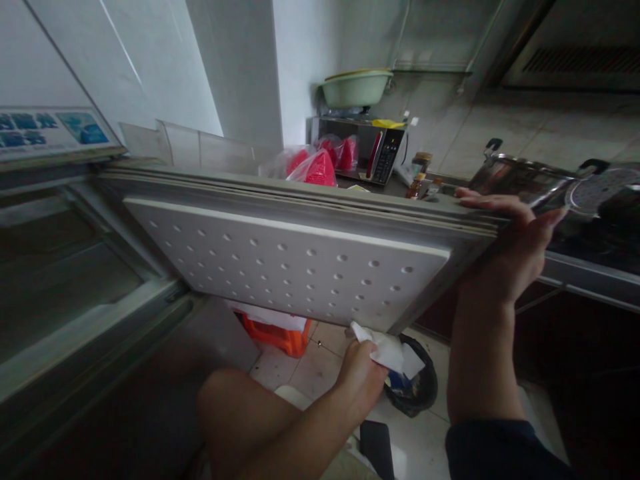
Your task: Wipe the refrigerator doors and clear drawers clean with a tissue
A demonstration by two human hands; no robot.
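Door (pixel 285 263), gripped by right hand (pixel 517 250), partly hides orange crate (pixel 277 338); tissue (pixel 390 350) clutched in left hand (pixel 361 371) overlaps bin (pixel 426 390).

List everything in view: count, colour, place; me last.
Fridge: one, grey, left.
Door: one, white, open, centre.
Tissue: one, white, by door's bottom.
Bin: one, black, below tissue.
Crate: one, orange, below door.
Microwave: one, dark, beyond door.
Basin: one, green, above microwave.
Bagged items: several, red, before microwave.
Pot: one, silver, right.
Bottles: two or more, brown, left of pot.
Knee: one, bare, bottom.
Left hand: one, bare, holding tissue.
Right hand: one, bare, on door's top corner.
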